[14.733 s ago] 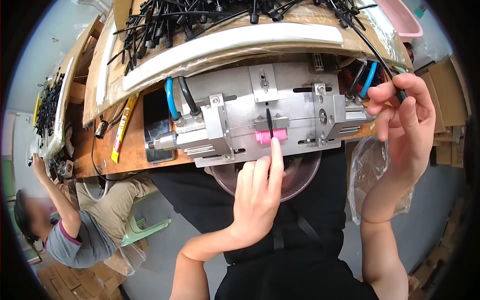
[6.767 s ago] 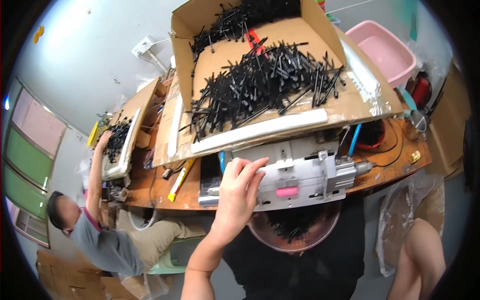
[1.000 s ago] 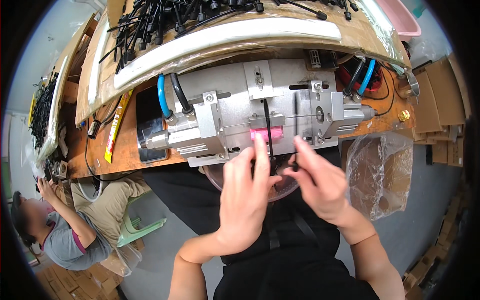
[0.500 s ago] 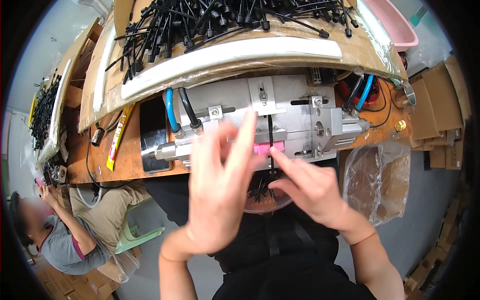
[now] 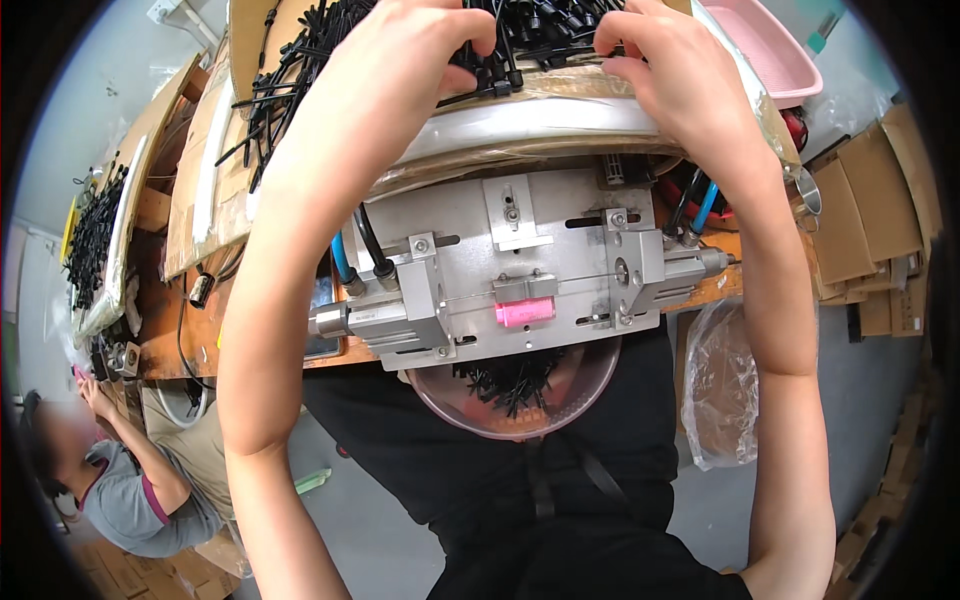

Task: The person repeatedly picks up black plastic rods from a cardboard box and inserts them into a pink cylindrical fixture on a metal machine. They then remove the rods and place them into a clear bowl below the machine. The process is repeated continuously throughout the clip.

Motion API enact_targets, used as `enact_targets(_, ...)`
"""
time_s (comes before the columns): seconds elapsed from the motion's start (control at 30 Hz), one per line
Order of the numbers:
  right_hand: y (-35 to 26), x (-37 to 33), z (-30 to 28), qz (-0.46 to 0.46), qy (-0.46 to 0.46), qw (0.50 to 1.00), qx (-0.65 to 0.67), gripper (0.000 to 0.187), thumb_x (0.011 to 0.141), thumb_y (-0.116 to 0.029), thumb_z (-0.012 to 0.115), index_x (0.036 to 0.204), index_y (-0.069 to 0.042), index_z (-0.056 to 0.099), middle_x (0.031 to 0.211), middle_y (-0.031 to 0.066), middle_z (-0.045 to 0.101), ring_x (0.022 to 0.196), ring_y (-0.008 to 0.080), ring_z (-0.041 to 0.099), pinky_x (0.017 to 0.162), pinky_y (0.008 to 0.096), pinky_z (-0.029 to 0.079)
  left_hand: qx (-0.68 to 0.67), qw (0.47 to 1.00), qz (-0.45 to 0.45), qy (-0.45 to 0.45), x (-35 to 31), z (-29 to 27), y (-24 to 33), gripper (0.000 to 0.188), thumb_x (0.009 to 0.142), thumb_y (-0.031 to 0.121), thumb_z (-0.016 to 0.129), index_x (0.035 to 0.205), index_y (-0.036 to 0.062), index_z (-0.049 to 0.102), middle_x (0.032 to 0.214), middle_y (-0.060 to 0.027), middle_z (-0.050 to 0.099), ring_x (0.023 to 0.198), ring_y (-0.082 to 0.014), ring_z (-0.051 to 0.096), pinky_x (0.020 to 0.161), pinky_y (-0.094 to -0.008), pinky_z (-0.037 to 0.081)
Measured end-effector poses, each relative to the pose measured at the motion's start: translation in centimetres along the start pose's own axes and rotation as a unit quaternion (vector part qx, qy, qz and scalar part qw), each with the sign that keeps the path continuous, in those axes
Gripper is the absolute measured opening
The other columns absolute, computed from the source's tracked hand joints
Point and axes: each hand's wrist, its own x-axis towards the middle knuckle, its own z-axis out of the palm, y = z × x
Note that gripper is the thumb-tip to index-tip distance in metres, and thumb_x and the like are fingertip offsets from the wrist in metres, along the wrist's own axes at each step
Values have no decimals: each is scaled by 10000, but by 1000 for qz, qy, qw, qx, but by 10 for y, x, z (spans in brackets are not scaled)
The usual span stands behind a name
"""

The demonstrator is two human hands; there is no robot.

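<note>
Both my hands are at the pile of thin black plastic stems with thick, ribbed heads (image 5: pixel 550 22) at the top. My left hand (image 5: pixel 425 50) reaches in from the left, its thumb and bent fingers apart around the near edge of the pile. Across from it my right hand (image 5: pixel 670 55) has curled fingers, with a gap before the thumb, and a stem's end lies close to its fingertips. Below my forearms lies a metal fixture (image 5: pixel 470 230) with a pink cylinder (image 5: pixel 525 312) at its middle. A thin rod spans the fixture; no stem lies across it.
Under the fixture's front edge, a clear bowl (image 5: pixel 480 428) in my lap holds black pieces. Blue air hoses (image 5: pixel 705 208) rise at the fixture's sides. The pile's cardboard tray has a white padded edge (image 5: pixel 530 120). A person (image 5: pixel 150 490) sits at the left, near another stem pile (image 5: pixel 95 225).
Both hands have moved from the fixture up to the pile. The black stem that crossed the pink cylinder is gone from there. The bowl shows more fully.
</note>
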Motion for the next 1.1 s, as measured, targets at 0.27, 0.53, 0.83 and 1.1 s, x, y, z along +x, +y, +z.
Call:
enact_targets(0.27,3,9,3,-92,93,991,-39,376,746,-159,771,1099,-103,654,1052,74,622,997,291,609,834,381,499,57,987,42,146,-13,32,-26,537,791,126,744,1306,190,604,1302,-80,521,1161,-302,499,981,-406,439)
enact_targets(0.53,14,33,31,-139,105,982,-71,507,710,-221,792,1183,-116,643,1097,66,654,1093,246,594,900,405,454,204,968,107,97,1,43,-68,670,863,453,639,1482,328,416,1535,-34,368,1420,-259,302,1163,-482,201)
enact_targets(0.83,77,51,2,-28,210,977,-35,361,940,-264,637,1245,-70,632,1160,144,680,1052,286,645,892,388,501,-15,961,24,275,-13,-11,-77,330,933,164,629,1262,180,655,1288,-118,573,1204,-296,537,997,-373,457)
enact_targets(1.1,190,106,4,331,-138,922,144,369,949,-303,601,1069,42,655,879,168,685,787,239,685,654,353,537,-292,821,-448,199,-18,27,-224,489,988,331,532,1290,-52,537,985,-192,690,945,-268,653,881,-384,483)
